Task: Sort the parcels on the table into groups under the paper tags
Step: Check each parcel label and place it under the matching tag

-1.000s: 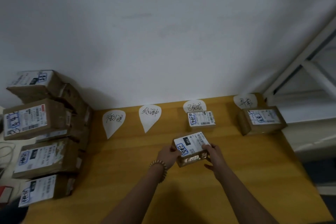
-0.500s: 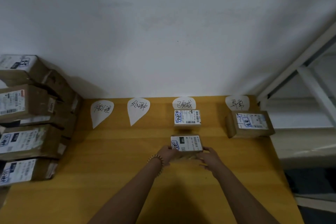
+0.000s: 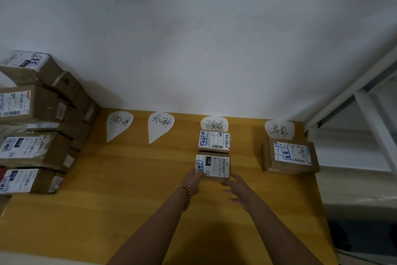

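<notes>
Stacked parcels (image 3: 34, 146) block the table's (image 3: 129, 211) left side; its near middle is free.

Wooden table (image 3: 133, 200) carries four paper tags (image 3: 161, 125), three parcels (image 3: 214, 141), apparently stacked boxes (image 3: 36, 148) left.

dim light, plain white wall (image 3: 193, 39) behind a yellow wooden table (image 3: 129, 211), white window frame (image 3: 369, 114) at right.

1. Honey-yellow wood with faint darker grain streaks: table (image 3: 129, 200).
2. White paper, black handwritten strokes: paper tags (image 3: 119, 124).
3. Brown cardboard, white label, black barcode, dark green patch, blue-bordered sticker: near parcel (image 3: 212, 167).
4. Brown cardboard, white labels with blue-edged stickers: stacked parcels (image 3: 32, 150).
5. Pale tan beads: bracelet (image 3: 184, 191).
6. Plain white: wall (image 3: 193, 39).
</notes>
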